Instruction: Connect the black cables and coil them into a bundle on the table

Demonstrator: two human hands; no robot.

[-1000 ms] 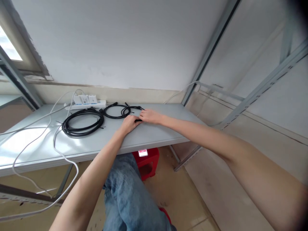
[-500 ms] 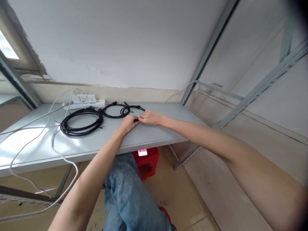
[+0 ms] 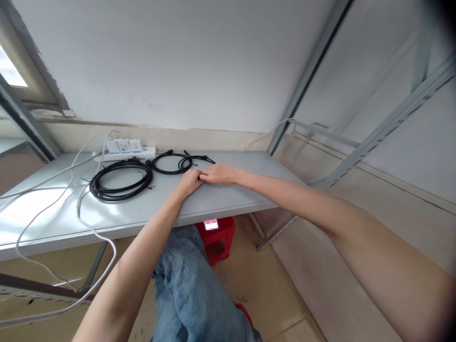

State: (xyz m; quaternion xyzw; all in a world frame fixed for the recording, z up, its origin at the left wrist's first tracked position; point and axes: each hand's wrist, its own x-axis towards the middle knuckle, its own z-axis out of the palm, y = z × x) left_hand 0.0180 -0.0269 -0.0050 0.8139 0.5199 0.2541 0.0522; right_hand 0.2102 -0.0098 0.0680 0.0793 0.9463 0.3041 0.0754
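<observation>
My left hand (image 3: 190, 182) and my right hand (image 3: 217, 174) meet fingertip to fingertip on the grey shelf top (image 3: 221, 199). Both hands are curled in a pinch on a small black piece (image 3: 200, 176), apparently the end of a thin black cable (image 3: 194, 160) that runs back to a small loop (image 3: 167, 164). How much each hand grips is hidden by the fingers. A larger coil of black cable (image 3: 119, 183) lies to the left, untouched.
A white power strip (image 3: 124, 151) with white plugs sits at the back by the wall. White cords (image 3: 80, 209) trail across the left of the shelf and hang over its front edge. A red stool (image 3: 217, 240) stands below, beside my denim-clad leg (image 3: 192, 294). Metal shelf posts (image 3: 309, 71) rise on the right.
My two hands have drawn closer together, the right sliding left until the fingertips touch. The black piece between them is now mostly covered. The coils have not moved.
</observation>
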